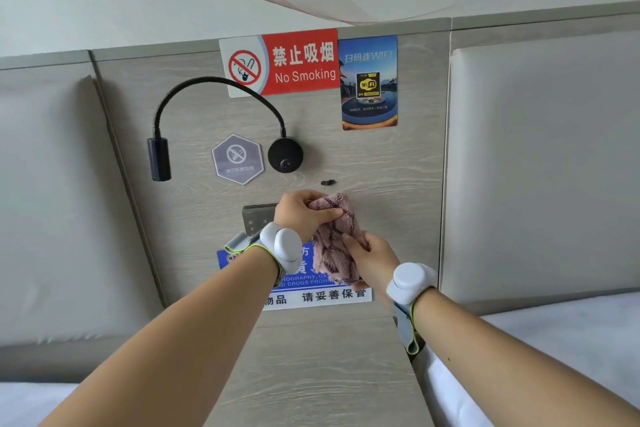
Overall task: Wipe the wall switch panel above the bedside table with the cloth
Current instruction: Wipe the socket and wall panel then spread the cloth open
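Observation:
A pink fuzzy cloth [334,246] hangs in front of the wood-grain wall panel, held by both hands. My left hand [301,211] grips its upper end, fingers curled over the top. My right hand [372,258] pinches the lower right part. The grey metal switch panel [258,217] is on the wall just left of my left hand; only its left portion shows, the rest is hidden behind my left hand and wrist. The bedside table top [311,374] lies below my forearms.
A black gooseneck reading lamp [159,158] with a round base [284,154] hangs above the switch. A red No Smoking sign [282,62], a WiFi poster [369,81], a hexagonal sticker [237,159] and a blue-white notice [318,296] are on the wall. Padded headboards and white beds flank both sides.

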Demonstrator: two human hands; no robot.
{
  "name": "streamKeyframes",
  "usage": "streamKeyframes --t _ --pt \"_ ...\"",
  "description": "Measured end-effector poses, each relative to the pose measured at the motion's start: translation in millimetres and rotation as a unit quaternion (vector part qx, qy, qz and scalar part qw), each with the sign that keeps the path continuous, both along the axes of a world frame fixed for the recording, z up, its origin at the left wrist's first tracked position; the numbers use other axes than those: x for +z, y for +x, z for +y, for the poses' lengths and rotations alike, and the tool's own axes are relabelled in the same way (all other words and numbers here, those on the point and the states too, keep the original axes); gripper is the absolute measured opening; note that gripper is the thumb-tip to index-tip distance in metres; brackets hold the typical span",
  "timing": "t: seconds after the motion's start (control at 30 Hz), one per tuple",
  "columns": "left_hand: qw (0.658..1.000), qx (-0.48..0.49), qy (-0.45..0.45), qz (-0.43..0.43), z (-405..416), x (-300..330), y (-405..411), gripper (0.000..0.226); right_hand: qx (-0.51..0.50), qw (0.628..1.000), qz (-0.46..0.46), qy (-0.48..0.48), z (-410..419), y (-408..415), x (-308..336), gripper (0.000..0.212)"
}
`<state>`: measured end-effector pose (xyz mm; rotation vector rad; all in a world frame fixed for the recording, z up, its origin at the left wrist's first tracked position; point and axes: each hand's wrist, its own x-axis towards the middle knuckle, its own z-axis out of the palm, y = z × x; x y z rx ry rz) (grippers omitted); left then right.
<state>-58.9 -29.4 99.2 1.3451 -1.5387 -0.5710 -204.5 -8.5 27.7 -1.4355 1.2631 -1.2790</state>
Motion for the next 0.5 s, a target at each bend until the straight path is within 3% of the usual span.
streamKeyframes --t 0.27,0.43,0.5 --pt "0.990 0.082 -0.072 -0.086 -33.4 12.3 -24.2 0.027 -0.070 0.997 -0.004 -0.025 -39.5 -1.7 -3.4 0.050" --pt "0.987 0.109 -0.061 -0.103 -48.0 14.1 -23.5 0.037 -0.055 0.992 -0.113 0.021 -57.7 -0.4 -4.0 0.038" --pt "0.984 0.125 -0.059 -0.113 -51.8 11.8 -24.0 0.045 -0.065 0.990 -0.117 0.031 -66.3 0.8 -7.0 0.043"
